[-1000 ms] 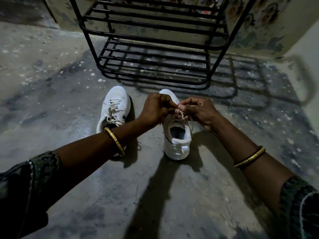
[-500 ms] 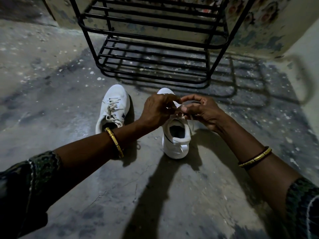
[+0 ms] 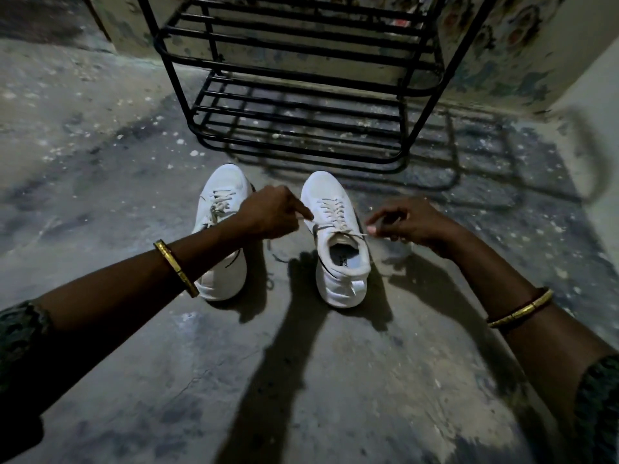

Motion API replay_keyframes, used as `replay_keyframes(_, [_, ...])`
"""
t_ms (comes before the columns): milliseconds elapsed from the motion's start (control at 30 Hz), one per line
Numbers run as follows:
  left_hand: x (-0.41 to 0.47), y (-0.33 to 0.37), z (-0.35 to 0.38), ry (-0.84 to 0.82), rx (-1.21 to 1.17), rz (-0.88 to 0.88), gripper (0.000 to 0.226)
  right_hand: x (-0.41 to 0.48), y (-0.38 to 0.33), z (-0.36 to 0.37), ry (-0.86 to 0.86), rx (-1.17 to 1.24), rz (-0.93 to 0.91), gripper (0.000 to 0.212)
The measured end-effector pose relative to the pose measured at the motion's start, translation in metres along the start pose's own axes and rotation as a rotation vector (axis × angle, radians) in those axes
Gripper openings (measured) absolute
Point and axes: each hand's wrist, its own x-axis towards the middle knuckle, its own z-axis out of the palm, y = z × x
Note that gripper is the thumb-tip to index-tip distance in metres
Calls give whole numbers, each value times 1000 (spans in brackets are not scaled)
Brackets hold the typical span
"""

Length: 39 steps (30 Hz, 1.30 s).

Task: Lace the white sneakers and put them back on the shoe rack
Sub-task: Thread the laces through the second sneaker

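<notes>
Two white sneakers stand side by side on the floor, toes toward the rack. The left sneaker [image 3: 223, 209] is laced and partly hidden by my left forearm. The right sneaker [image 3: 335, 236] has its lace [image 3: 330, 212] threaded up the eyelets. My left hand [image 3: 271, 214] pinches one lace end at the shoe's left side. My right hand [image 3: 407, 224] pinches the other end at its right side. The lace runs taut across the shoe's opening between them.
A black metal shoe rack [image 3: 301, 95] stands just beyond the sneakers, against a patterned wall [image 3: 502, 45]; its barred shelves hold nothing. The floor [image 3: 335, 380] is stained concrete. A pale wall [image 3: 596, 128] closes in on the right.
My hands were together over the right sneaker's tongue. They have pulled apart to either side, drawing the lace ends outward and tight.
</notes>
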Motion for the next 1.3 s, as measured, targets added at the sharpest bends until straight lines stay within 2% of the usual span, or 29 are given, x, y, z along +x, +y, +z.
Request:
replay_keyframes(67, [-3,6,10,-123,84,-24,44,1,1,8,-37,-160,-8,22])
replay_keyframes(167, [-5,11,24,-90,-26,-3,27,6,-4,21,-9,-288,-20,17])
replay_keyframes(267, [-3,7,16,55,-76,118,12,5,-7,14,-49,-288,-50,16])
replay_keyframes(367, [-6,3,0,-6,-329,189,17,2,-3,2,-55,-197,-97,8])
replay_keyframes(467, [-10,-18,0,-107,-702,92,20,1,4,-1,-14,-240,-100,9])
replay_keyframes(600, [-15,-36,9,-10,-872,-118,21,2,12,5,8,-309,-76,8])
replay_keyframes(700, [-14,-31,5,17,-800,-128,28,3,10,2,-12,-233,-69,5])
replay_keyframes(800, [-12,-27,4,-7,-735,-179,38,-3,2,-11,-157,-235,-28,12])
replay_keyframes(867, [-12,-32,1,-32,-660,-144,37,-9,-2,-16,-235,-230,-12,11])
replay_keyframes(967, [-15,-44,-2,-150,-596,5,26,-16,-1,-19,-210,-4,-21,14])
replay_keyframes(1033, [-13,-49,-2,-186,-612,16,31,-18,1,-17,-151,175,-43,15])
replay_keyframes(1133, [-16,-26,2,-207,-747,18,19,-17,1,-4,-123,460,-91,21])
replay_keyframes(1233, [-15,-1,12,-192,-992,31,23,-12,-5,11,-143,811,-89,19])
replay_keyframes(1300, [-13,11,19,-168,-1148,36,26,-7,-10,17,-126,939,-101,17])
